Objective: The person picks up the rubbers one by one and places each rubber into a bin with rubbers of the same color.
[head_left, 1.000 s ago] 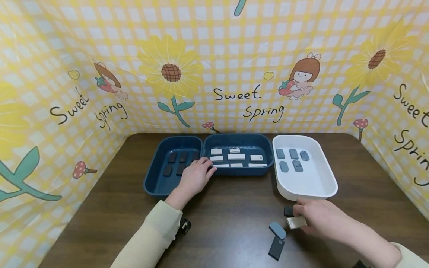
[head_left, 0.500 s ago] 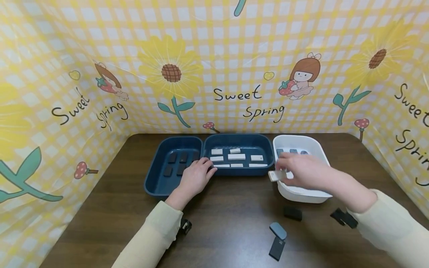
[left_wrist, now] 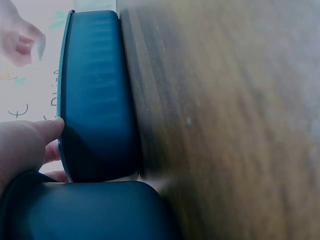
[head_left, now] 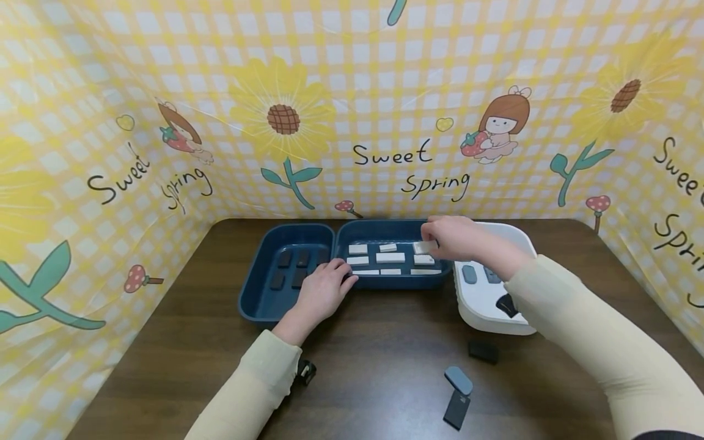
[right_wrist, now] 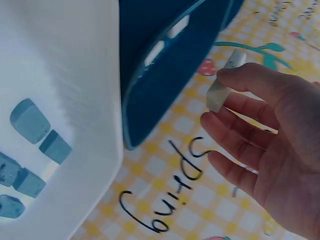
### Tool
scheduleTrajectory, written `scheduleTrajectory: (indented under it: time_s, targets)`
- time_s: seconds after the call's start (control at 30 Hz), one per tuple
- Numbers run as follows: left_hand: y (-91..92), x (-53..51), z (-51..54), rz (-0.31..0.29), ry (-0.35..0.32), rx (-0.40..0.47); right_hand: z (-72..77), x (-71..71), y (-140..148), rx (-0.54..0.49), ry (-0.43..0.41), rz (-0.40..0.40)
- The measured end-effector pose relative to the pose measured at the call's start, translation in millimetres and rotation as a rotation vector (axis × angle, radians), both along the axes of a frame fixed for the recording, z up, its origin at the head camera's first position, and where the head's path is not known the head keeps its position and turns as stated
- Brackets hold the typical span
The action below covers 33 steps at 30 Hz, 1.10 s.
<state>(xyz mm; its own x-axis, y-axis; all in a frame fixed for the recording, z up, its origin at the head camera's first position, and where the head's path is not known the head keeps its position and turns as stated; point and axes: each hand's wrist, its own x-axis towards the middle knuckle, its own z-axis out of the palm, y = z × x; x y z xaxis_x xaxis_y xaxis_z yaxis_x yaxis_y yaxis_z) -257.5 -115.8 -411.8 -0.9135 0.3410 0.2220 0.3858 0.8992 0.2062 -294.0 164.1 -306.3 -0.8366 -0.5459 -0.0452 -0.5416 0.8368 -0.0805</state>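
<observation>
My right hand (head_left: 455, 237) pinches a small white rectangular block (head_left: 422, 247) over the right end of the middle dark-blue tray (head_left: 396, 282). In the right wrist view, that block (right_wrist: 219, 94) is held between thumb and fingertips. Several white blocks lie in rows in this tray, among them a thicker one (head_left: 390, 258). My left hand (head_left: 324, 292) grips the tray's front left corner. The left wrist view shows its thumb (left_wrist: 52, 129) on the rim and fingers behind the wall.
The left blue tray (head_left: 250, 307) holds several black blocks (head_left: 283, 260). The white tray (head_left: 484, 322) at right holds several grey-blue blocks (right_wrist: 31, 120), partly covered by my right arm. On the table lie two black blocks (head_left: 483, 352) (head_left: 456, 410) and a grey-blue oval one (head_left: 459, 380).
My right hand has picked up the white block from the table by the white tray and carried it left and away, over the middle blue tray. My left hand has stayed put.
</observation>
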Motion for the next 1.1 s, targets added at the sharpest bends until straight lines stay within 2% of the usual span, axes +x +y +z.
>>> scheduleTrajectory:
  time_s: [0.27, 0.5, 0.73, 0.9, 1.1]
  targets:
    - [-1.3, -1.3, 0.0, 0.003, 0.001, -0.002, -19.3, -33.7, -17.5, 0.115, -0.011, -0.033]
    - [-0.2, -0.1, 0.3, -0.001, 0.005, 0.002, -39.0, -53.5, -20.4, 0.239, 0.010, -0.055]
    - [0.0, 0.4, -0.7, -0.031, 0.030, -0.005, -56.2, -65.6, -13.5, 0.284, -0.016, -0.091]
    - [-1.1, -0.3, 0.1, -0.031, 0.039, -0.003, -60.7, -69.3, -15.5, 0.292, 0.009, -0.070]
    - [-1.5, 0.6, -1.6, -0.029, 0.021, -0.003, -65.3, -72.5, -20.3, 0.299, -0.022, -0.089]
